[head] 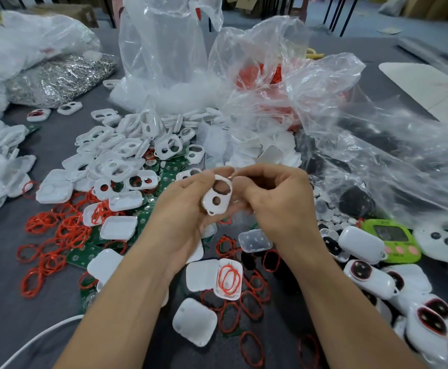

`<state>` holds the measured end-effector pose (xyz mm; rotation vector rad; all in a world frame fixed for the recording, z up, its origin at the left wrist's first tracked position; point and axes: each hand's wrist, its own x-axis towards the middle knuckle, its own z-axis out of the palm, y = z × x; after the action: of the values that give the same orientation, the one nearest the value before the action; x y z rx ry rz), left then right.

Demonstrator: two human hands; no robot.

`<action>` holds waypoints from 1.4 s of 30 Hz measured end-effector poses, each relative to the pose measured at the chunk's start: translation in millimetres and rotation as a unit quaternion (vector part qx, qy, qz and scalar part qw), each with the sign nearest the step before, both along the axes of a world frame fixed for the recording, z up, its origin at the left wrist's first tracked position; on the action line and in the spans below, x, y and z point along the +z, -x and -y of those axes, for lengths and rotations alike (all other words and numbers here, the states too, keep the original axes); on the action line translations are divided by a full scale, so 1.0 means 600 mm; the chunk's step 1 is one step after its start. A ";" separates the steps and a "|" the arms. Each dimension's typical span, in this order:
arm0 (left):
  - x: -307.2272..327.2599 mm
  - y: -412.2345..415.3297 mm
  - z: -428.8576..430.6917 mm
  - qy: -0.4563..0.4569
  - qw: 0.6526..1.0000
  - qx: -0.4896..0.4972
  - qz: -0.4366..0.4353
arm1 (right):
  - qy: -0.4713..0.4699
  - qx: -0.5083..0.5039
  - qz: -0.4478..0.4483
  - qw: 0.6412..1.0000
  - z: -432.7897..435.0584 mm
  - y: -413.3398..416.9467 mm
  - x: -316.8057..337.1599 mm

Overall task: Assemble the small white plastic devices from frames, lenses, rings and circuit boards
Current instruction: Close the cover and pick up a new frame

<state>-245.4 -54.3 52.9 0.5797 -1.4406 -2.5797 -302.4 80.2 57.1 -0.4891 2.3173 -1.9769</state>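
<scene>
left hand (191, 201) is gripping a white frame (216, 195) just above the counter (10, 302) mess of red rings (57, 235), right hand (273, 198) curled right beside it, pinching its top edge

The left hand (191, 206) holds a white frame (216, 195) above the worktop (4, 310); right hand (273, 198) fingers (240, 173) curl beside its top edge.

Whatever the right hand (273, 201) pinches: too small to tell. Top of the frame (224, 202) partly under left hand (183, 209) thumb. Display on green timer (390, 235) blurred. Bottom-left edge cuts off the white cable (57, 325).
</scene>
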 end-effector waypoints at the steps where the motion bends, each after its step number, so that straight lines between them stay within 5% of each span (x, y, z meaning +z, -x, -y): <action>1: 0.000 0.002 0.005 -0.021 0.999 0.027 0.010 | -0.040 -0.029 -0.022 0.999 -0.001 0.005 -0.005; 6: 0.000 0.009 0.038 -0.097 0.984 0.146 0.001 | -0.306 0.030 -0.125 0.943 0.010 -0.005 -0.023; 9: 0.000 0.004 0.045 -0.133 0.979 0.152 -0.003 | -0.358 0.051 -0.155 0.919 0.019 -0.010 -0.025; 15: 0.001 0.000 0.036 -0.069 0.995 0.067 -0.012 | -0.175 -0.021 -0.081 0.981 0.000 0.003 -0.013; 19: -0.002 -0.001 0.024 0.000 1.000 0.018 -0.016 | -0.119 -0.068 -0.102 0.985 -0.011 0.009 -0.003; 30: -0.006 -0.002 0.002 0.070 0.997 0.034 -0.016 | -0.190 -0.074 -0.278 0.939 -0.002 -0.012 -0.001; 42: -0.013 0.002 0.002 0.054 0.998 0.016 -0.015 | -0.185 -0.084 -0.292 0.935 0.001 -0.015 -0.005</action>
<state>-246.9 -55.2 45.0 0.5420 -1.5356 -2.4580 -293.7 79.6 54.4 -0.9787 3.0869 -1.5242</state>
